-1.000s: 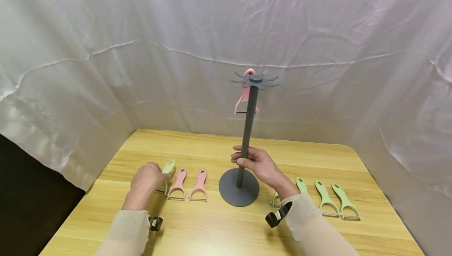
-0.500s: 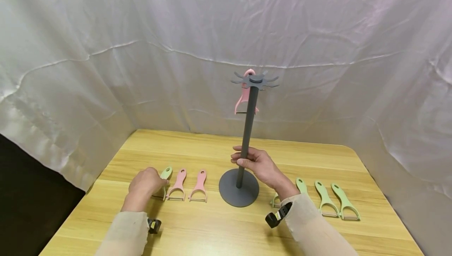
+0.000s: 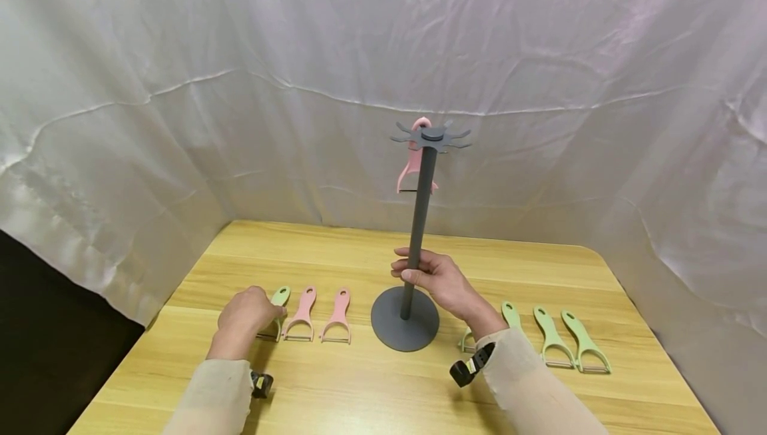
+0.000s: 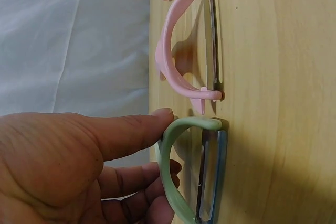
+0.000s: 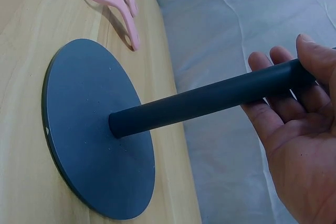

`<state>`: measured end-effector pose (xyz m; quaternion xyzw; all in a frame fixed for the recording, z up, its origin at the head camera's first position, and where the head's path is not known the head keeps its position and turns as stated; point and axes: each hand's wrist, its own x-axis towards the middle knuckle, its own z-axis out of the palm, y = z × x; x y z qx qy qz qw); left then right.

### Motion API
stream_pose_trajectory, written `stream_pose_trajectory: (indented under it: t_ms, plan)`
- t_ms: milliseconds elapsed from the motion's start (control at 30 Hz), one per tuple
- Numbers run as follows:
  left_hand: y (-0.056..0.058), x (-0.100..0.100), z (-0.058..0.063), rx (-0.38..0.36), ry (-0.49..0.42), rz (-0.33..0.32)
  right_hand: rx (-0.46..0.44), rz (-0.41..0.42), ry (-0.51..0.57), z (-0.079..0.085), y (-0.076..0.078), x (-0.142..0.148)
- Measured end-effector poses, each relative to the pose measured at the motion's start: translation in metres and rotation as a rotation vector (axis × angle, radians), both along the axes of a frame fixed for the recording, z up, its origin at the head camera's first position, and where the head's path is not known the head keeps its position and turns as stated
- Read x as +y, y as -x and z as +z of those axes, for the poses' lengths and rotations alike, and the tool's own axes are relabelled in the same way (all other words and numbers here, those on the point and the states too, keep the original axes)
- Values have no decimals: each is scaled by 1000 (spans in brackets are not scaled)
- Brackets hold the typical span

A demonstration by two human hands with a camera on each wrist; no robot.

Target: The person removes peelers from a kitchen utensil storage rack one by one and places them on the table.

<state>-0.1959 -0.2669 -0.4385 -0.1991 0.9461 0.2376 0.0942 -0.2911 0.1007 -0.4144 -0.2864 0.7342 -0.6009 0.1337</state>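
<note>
A dark grey stand (image 3: 405, 328) has a round base, an upright pole and a ring of hooks on top. My right hand (image 3: 443, 282) holds its pole low down, thumb on one side and fingers round the other. On a hook at the back hangs a pink peeler (image 3: 413, 162). At the left, my left hand (image 3: 247, 315) pinches a green peeler (image 4: 170, 182) between thumb and fingers, and partly hides it in the head view. Beside this peeler lie two more pink peelers, a nearer pink peeler (image 3: 301, 315) and another pink peeler (image 3: 338, 315).
Several green peelers (image 3: 551, 335) lie at the right of the wooden table (image 3: 359, 388), one partly behind my right forearm. A pale curtain (image 3: 335, 155) hangs behind the table and along its sides.
My left hand has moved slightly down and toward me with the green peeler, mostly in the first half second. My right hand and the stand have stayed put.
</note>
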Motion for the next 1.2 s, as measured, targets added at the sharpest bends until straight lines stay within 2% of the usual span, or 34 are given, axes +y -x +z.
stream_pose_trajectory:
  t_ms: [367, 867, 1200]
  plan:
    - [1, 0, 0, -8, 13, 6, 0, -12, -10, 2, -1, -2]
    - [0, -1, 1, 27, 27, -34, 50, -63, -45, 4, -6, -5]
    - [1, -2, 5, 50, 26, -26, 51, -56, -26, 5, -7, -5]
